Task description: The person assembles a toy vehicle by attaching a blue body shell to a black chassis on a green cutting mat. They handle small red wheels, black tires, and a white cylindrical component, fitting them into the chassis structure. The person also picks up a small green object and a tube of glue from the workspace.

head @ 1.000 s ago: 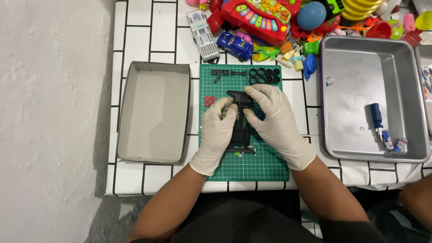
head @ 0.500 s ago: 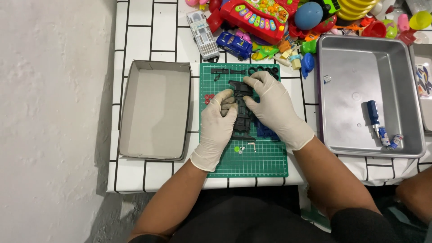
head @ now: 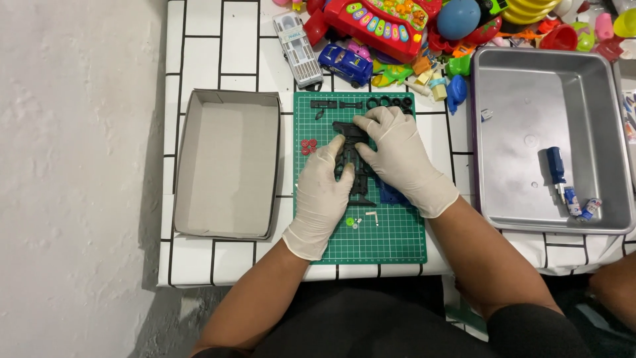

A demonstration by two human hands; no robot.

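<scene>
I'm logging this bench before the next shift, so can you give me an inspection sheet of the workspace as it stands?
Surface: white table with black grid lines; green cutting mat in the middle.
Job's things: black plastic toy frame on the mat, under both hands; black rings, red discs and small loose bits around it.
Clutter: heap of coloured toys along the far edge; empty cardboard box; metal tray holding a blue-handled screwdriver.
Grippers: left hand and right hand, white-gloved, fingers on the frame.
Cables: nothing seen.
Surroundings: white textured floor; another person's arm at the right edge.
</scene>
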